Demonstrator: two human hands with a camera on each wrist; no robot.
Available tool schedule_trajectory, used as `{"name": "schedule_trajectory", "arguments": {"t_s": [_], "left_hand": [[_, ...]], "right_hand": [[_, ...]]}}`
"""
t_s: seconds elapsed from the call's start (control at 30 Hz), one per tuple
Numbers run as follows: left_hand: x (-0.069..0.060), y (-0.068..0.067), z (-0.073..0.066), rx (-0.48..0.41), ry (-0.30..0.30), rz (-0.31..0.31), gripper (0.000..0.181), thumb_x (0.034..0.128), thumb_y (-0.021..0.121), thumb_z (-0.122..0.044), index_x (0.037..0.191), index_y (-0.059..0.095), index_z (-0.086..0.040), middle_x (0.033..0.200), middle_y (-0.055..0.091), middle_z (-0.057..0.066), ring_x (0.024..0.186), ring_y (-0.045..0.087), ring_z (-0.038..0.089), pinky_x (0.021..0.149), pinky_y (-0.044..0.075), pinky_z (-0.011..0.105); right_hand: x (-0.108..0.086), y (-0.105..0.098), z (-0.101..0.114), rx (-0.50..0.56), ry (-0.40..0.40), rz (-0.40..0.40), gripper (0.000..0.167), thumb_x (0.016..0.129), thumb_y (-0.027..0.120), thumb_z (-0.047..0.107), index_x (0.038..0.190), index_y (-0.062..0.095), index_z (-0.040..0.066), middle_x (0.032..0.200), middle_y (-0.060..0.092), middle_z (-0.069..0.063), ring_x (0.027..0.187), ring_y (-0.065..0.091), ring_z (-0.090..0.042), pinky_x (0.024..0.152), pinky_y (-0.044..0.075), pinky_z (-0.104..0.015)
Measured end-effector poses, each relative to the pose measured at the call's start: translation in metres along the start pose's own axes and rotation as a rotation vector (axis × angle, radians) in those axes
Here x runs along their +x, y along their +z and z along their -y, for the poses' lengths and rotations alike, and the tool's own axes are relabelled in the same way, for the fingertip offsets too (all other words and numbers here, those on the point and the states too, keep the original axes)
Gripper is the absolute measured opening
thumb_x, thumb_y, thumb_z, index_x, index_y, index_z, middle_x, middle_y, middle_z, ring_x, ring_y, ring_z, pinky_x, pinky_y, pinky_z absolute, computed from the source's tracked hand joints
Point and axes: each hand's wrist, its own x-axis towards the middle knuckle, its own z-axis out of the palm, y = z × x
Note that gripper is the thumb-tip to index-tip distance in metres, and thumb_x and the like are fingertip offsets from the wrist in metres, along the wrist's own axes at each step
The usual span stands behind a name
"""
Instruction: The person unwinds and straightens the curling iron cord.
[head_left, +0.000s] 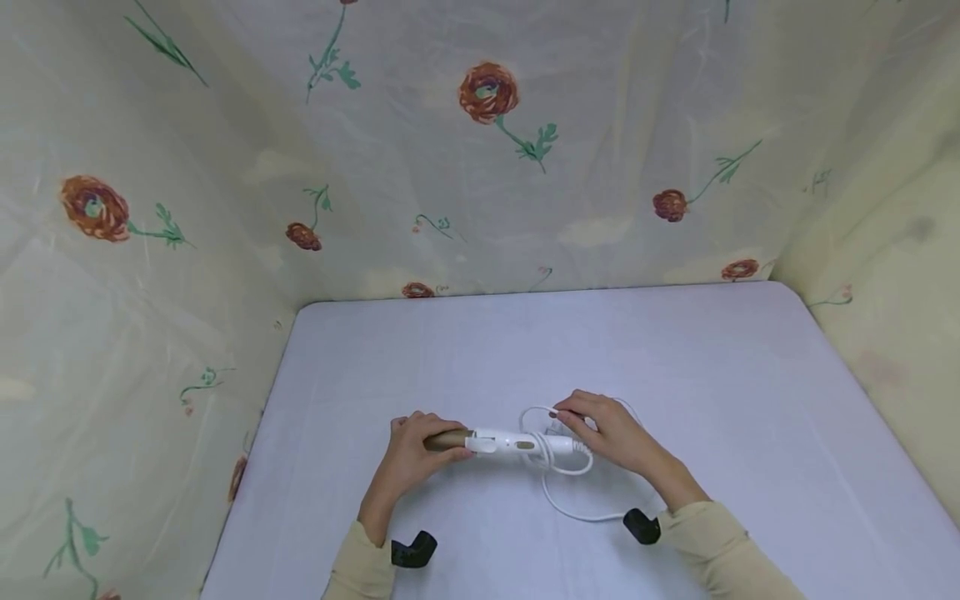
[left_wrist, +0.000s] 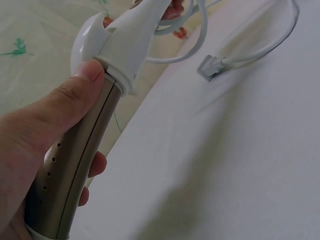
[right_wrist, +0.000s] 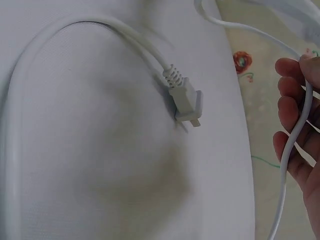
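Note:
A white curling iron (head_left: 491, 442) with a brownish-gold barrel (left_wrist: 75, 160) lies sideways across my left hand's grasp. My left hand (head_left: 416, 452) grips the barrel, its thumb pressing near the white clamp lever (left_wrist: 85, 45). White cord (head_left: 581, 518) is looped around the handle. To the right of the handle, my right hand (head_left: 618, 433) pinches a length of this cord between thumb and forefinger; in the right wrist view the cord runs down across its curled fingers (right_wrist: 287, 111). The cord's plug (right_wrist: 186, 102) shows in both wrist views, apart from either hand.
A pale lavender-white tabletop (head_left: 450, 358) lies beneath the hands. Flower-printed sheeting (head_left: 405, 150) stands along its back and sides. Black angular pieces (head_left: 415, 550) sit at both wrists, near the beige sleeves (head_left: 716, 542).

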Motion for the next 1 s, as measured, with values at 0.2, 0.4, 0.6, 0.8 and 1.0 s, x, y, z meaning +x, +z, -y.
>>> {"name": "schedule_trajectory", "arguments": {"t_s": [0.2, 0.4, 0.6, 0.8, 1.0], "left_hand": [[0.000, -0.001, -0.001, -0.057, -0.015, 0.034, 0.037, 0.0693, 0.076, -0.052, 0.102, 0.071, -0.036, 0.090, 0.066, -0.022, 0.086, 0.052, 0.002, 0.089, 0.026, 0.038], [0.002, -0.001, -0.003, -0.066, 0.007, 0.011, 0.038, 0.0702, 0.074, -0.054, 0.103, 0.070, -0.036, 0.090, 0.066, -0.021, 0.084, 0.050, 0.002, 0.086, 0.026, 0.036], [0.006, -0.001, -0.006, -0.081, -0.015, -0.012, 0.039, 0.0704, 0.075, -0.053, 0.104, 0.071, -0.033, 0.089, 0.067, -0.019, 0.080, 0.047, 0.004, 0.084, 0.024, 0.036], [0.009, 0.000, -0.007, -0.090, -0.072, -0.054, 0.036, 0.0700, 0.074, -0.056, 0.101, 0.071, -0.037, 0.088, 0.067, -0.021, 0.079, 0.049, 0.006, 0.084, 0.022, 0.036], [0.011, 0.000, -0.007, -0.067, -0.114, -0.115, 0.039, 0.0710, 0.072, -0.057, 0.102, 0.071, -0.034, 0.089, 0.069, -0.017, 0.081, 0.051, 0.008, 0.087, 0.022, 0.038]], "right_hand": [[-0.006, 0.010, -0.007, 0.059, 0.060, 0.040, 0.014, 0.094, 0.058, 0.016, 0.103, 0.069, 0.013, 0.089, 0.065, 0.004, 0.080, 0.054, 0.000, 0.071, 0.048, -0.026], [-0.010, 0.020, -0.007, 0.151, 0.072, 0.054, 0.025, 0.093, 0.058, 0.008, 0.117, 0.063, 0.012, 0.103, 0.066, 0.004, 0.092, 0.059, -0.007, 0.082, 0.048, -0.029], [-0.014, 0.030, -0.004, 0.256, 0.100, 0.063, 0.042, 0.086, 0.067, 0.006, 0.125, 0.058, 0.018, 0.118, 0.064, 0.005, 0.109, 0.059, -0.009, 0.092, 0.047, -0.030], [-0.019, 0.041, 0.001, 0.084, 0.155, 0.048, 0.029, 0.086, 0.067, 0.010, 0.114, 0.064, 0.013, 0.108, 0.069, -0.002, 0.101, 0.064, -0.017, 0.088, 0.050, -0.033], [-0.021, 0.048, 0.006, -0.027, 0.125, 0.069, 0.028, 0.091, 0.063, 0.016, 0.118, 0.065, 0.012, 0.105, 0.068, -0.001, 0.089, 0.063, -0.010, 0.080, 0.051, -0.030]]}}
